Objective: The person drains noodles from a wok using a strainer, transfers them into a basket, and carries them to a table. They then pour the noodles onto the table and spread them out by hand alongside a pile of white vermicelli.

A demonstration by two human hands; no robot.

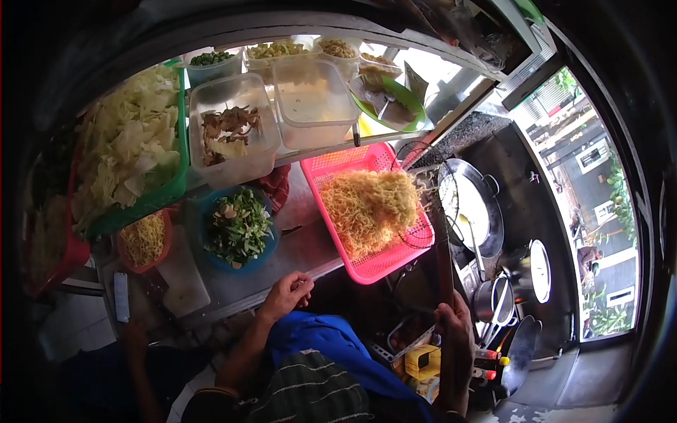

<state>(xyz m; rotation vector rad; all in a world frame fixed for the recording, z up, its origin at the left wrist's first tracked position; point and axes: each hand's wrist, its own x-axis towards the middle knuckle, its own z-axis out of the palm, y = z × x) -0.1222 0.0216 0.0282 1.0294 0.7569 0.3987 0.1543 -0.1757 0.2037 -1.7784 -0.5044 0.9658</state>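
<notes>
My right hand (455,326) is wrapped around the long wooden handle of a wire skimmer (444,271). The skimmer's wire head is tipped over the right end of a pink perforated basket (367,273). Yellow noodles (352,211) heap inside this basket, and some lie against the skimmer's wires. Close to my body, my left hand (285,296) hovers with its fingers curled in and nothing visible in them. It is apart from the basket and below the blue bowl of chopped greens (238,227).
A wok (486,204) with pale liquid and pots (532,271) stand at right. A shelf carries a green tray of cut cabbage (134,134), a tub of brown pieces (233,134) and other tubs. Another person's hand (132,335) is at lower left, near a cutting board (185,275).
</notes>
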